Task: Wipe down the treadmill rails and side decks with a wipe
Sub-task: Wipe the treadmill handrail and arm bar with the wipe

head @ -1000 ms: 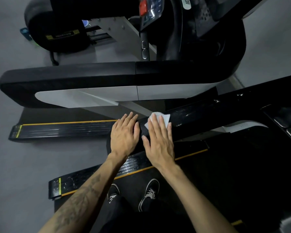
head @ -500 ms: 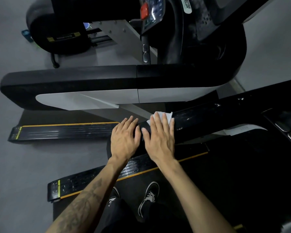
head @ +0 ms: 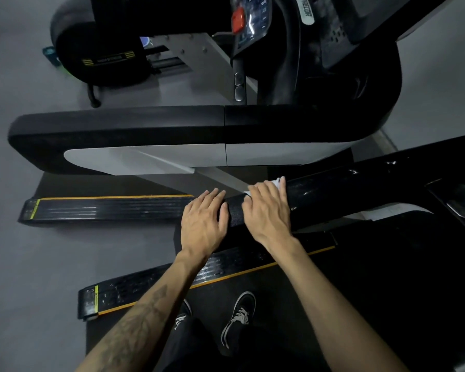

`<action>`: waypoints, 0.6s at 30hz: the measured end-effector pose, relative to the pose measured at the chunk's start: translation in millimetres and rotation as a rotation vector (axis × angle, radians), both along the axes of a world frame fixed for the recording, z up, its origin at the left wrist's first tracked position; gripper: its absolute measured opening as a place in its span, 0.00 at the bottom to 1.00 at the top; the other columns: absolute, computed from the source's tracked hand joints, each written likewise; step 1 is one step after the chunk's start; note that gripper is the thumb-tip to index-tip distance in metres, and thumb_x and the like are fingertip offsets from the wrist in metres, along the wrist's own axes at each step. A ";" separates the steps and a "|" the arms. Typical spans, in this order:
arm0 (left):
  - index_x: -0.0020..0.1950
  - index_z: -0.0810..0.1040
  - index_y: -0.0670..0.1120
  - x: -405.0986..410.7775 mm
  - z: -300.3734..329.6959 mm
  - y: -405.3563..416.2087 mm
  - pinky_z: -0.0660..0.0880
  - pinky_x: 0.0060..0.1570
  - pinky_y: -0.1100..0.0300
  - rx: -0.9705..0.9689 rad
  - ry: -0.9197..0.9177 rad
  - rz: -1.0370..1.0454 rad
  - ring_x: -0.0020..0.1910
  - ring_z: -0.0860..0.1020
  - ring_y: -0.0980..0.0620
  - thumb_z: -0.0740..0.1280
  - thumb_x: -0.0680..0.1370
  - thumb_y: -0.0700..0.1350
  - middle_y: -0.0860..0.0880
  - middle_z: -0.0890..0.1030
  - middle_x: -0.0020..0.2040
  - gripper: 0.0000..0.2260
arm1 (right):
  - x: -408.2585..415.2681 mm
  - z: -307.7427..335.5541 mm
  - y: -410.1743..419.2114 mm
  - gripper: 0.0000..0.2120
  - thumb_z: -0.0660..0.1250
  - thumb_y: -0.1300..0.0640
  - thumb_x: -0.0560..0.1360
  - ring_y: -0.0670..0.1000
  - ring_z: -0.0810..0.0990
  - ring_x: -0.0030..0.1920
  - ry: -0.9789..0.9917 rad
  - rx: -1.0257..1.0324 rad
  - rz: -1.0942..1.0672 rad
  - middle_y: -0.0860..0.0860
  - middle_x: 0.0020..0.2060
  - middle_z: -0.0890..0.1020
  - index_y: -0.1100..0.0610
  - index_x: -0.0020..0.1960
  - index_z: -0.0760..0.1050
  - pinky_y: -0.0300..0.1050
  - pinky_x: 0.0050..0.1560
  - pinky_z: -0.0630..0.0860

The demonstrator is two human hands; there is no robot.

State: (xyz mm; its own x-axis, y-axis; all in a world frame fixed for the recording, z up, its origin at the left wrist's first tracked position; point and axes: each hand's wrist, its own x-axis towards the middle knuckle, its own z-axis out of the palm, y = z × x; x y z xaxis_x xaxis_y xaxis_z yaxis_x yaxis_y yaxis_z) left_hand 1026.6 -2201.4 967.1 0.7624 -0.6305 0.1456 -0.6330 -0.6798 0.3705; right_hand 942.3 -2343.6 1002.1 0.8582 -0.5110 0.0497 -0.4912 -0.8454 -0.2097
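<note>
Two flat hands (head: pixel 203 224), crumpled wipe (head: pixel 278 183), glossy rail (head: pixel 346 194)

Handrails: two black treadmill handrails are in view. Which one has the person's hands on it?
The nearer, glossy handrail, running up to the right: left hand and right hand lie on it, wipe under the right. The far handrail is untouched.

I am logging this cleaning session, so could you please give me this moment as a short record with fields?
Setting: person standing on a treadmill, looking down
Left hand: rests flat on the near end of the black handrail, holding nothing
Right hand: presses the white wipe onto the rail; only an edge of it shows past the fingertips
Side deck: ribbed black strip with an orange edge, below the rail, not touched
Shoes: on the belt
Neighbouring machine: a second treadmill's rail beyond
</note>
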 end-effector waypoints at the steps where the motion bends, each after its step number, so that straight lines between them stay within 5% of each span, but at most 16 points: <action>1: 0.70 0.80 0.48 0.1 -0.3 0.1 0.70 0.70 0.51 0.000 -0.004 0.004 0.72 0.74 0.49 0.54 0.84 0.55 0.48 0.80 0.69 0.23 | 6.8 3.0 4.2 0.33 0.41 0.46 0.80 0.56 0.75 0.67 0.016 0.021 0.017 0.55 0.60 0.82 0.60 0.66 0.79 0.59 0.82 0.41; 9: 0.68 0.81 0.47 -0.6 1.5 1.3 0.72 0.66 0.50 -0.019 -0.020 -0.001 0.69 0.77 0.48 0.55 0.83 0.54 0.49 0.82 0.66 0.21 | -34.3 -1.0 -3.3 0.26 0.52 0.52 0.80 0.54 0.69 0.75 -0.100 0.026 0.243 0.51 0.72 0.75 0.58 0.75 0.73 0.59 0.82 0.47; 14: 0.67 0.81 0.48 -2.7 3.7 -0.4 0.73 0.65 0.50 -0.008 -0.005 0.027 0.67 0.78 0.50 0.56 0.83 0.54 0.51 0.83 0.64 0.21 | -22.5 11.5 -20.8 0.35 0.40 0.45 0.80 0.56 0.62 0.79 0.052 0.023 0.056 0.56 0.75 0.72 0.61 0.78 0.68 0.57 0.82 0.41; 18: 0.67 0.81 0.48 -2.1 3.8 -0.3 0.73 0.64 0.50 0.008 0.002 0.016 0.66 0.78 0.50 0.55 0.83 0.54 0.51 0.83 0.64 0.21 | -3.3 11.5 -1.6 0.40 0.34 0.43 0.78 0.54 0.58 0.81 0.074 0.101 0.186 0.56 0.78 0.69 0.61 0.79 0.65 0.50 0.80 0.33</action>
State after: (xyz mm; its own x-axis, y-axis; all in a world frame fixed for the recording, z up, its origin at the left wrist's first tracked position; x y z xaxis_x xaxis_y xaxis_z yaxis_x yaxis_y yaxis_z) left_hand 1024.4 -2201.7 971.0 0.7727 -0.6193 0.1396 -0.6213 -0.6927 0.3663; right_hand 939.0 -2345.2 1013.7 0.9373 -0.3431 -0.0606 -0.3464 -0.8992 -0.2673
